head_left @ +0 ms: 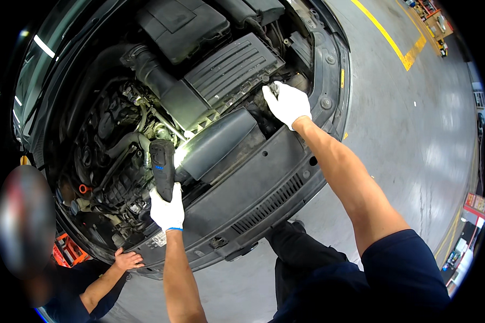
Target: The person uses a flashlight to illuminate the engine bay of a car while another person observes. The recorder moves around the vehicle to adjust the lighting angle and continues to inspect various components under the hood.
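Observation:
My left hand (167, 211), in a white glove, is wrapped round the lower end of a black handheld work light (163, 161). The lamp casts a bright patch on the engine parts beside the black air duct (221, 142). Over at the right end of the ribbed air filter housing (234, 67), my gloved right hand (290, 105) is closed, thumb and fingers drawn together. A small dark part shows between its fingertips, too small to name. Hoses and a metal pipe (167, 123) lie lit up between the housing and the engine (113, 183).
Another person's bare hand (128, 260) rests on the car's front edge at lower left. The front panel (242, 215) runs between me and the engine bay. An orange-red case (67, 250) stands behind that person. Yellow lines (382, 32) mark the grey floor.

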`<state>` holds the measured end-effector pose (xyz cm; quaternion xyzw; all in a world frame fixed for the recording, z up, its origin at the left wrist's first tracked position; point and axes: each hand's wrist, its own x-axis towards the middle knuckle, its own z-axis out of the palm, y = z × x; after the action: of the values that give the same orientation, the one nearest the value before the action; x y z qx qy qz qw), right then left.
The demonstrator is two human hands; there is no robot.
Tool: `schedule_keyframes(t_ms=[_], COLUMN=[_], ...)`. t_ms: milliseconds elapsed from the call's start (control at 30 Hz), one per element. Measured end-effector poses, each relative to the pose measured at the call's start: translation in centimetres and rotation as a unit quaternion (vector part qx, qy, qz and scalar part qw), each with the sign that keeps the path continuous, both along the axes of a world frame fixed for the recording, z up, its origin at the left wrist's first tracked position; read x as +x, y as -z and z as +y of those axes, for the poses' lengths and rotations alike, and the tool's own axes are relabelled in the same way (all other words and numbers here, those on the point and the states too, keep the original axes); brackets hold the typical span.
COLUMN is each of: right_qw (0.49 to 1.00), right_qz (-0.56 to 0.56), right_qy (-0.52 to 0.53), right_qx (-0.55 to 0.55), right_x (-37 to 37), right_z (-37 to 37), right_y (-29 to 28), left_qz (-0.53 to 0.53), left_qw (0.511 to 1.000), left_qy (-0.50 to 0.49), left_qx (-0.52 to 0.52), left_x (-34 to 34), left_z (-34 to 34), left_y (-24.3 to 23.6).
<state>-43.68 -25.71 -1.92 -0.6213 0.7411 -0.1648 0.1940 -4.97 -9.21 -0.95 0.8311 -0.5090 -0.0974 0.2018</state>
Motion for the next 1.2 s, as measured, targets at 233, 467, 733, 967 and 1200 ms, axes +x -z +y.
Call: schedule_keyframes(t_ms=[233,467,733,967,1200], right_qw=[1.0,1.0,1.0,0.999,0.999], right_qz=[0.01,0.027,0.018,0.021,0.017], right_qy=[0.002,-0.001,0.014,0.014,0.002], right_qx=[-0.006,0.0,-0.019,-0.024,-0.04], right_x=[-0.3,0.6,0.1,-0.2,-0.6], right_z=[0.0,-0.2,-0.3,-0.5,-0.7], right_y=[0.5,0.4,1.6,2.0,2.9], left_qz=[-0.005,0.012,0.014,0.029,0.034], left_qw=[1.0,0.998,0.999,0.997,0.993], left_qy=[-0.007,-0.025,0.004,0.002,-0.007], left_qx=[0.02,0.056,0.043,0.072,0.109], left_x=[-0.3,-0.3,0.5,0.7,0.7], left_z=[-0.1,-0.5,-0.4,-0.5,-0.9], left_y=[-0.2,-1.8,-1.0,-1.5,-2.6])
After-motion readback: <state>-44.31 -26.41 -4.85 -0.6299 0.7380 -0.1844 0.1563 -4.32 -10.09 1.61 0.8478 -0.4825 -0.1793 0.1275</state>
